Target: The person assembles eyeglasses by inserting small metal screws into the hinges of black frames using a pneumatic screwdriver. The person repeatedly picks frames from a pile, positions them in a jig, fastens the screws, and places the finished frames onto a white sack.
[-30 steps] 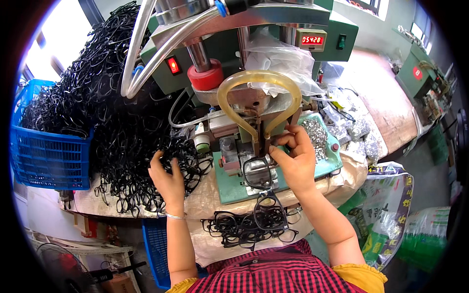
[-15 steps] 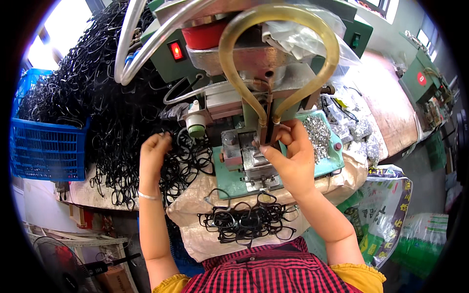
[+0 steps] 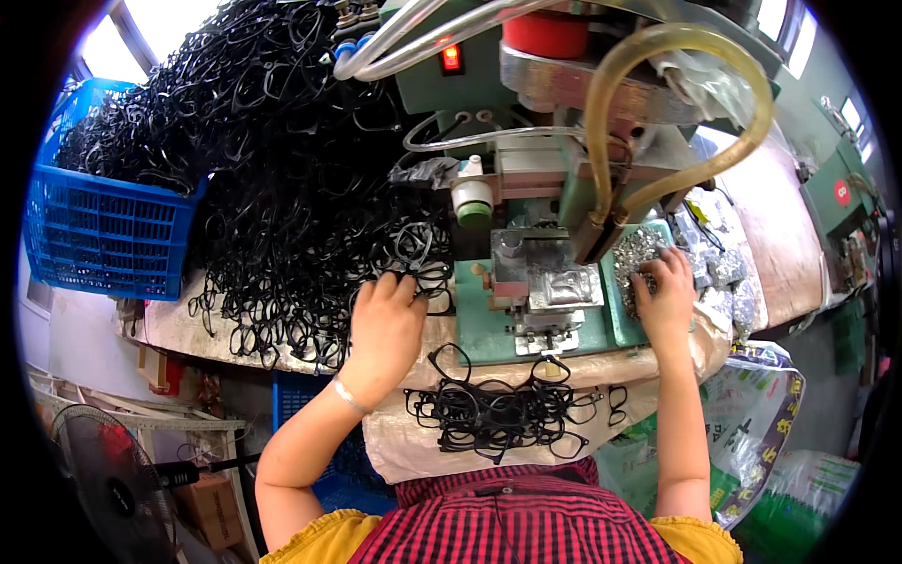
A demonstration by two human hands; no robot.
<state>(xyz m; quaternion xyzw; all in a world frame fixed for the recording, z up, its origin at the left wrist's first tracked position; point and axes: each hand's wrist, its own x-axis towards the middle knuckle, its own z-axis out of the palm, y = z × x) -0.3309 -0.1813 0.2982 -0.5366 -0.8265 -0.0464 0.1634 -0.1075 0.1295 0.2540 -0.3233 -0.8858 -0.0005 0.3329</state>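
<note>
My left hand [image 3: 385, 327] is closed at the near edge of a large heap of black eyeglass frames [image 3: 291, 226], its fingers curled round an eyeglass frame [image 3: 427, 274] there. To the right, my right hand [image 3: 669, 299] reaches into a green tray [image 3: 620, 329] of small silvery metal parts [image 3: 631, 261]; thumb and fingers are bent but apart, touching the parts. Between the hands stands a green and metal press machine [image 3: 564, 287], its metal block bare on top. A smaller pile of black eyeglass frames [image 3: 498, 414] lies in front of it, near my body.
A blue plastic basket [image 3: 108, 235] full of frames stands at the far left. Over the machine loop a yellowish hose [image 3: 756, 94] and clear tubes [image 3: 413, 38]. A fan [image 3: 113, 489] is at the lower left. Plastic sacks [image 3: 752, 414] lie at the right.
My right hand has left the machine's metal tip and moved right to the parts tray. My left hand has come down onto frames at the heap's edge. The whole view has shifted.
</note>
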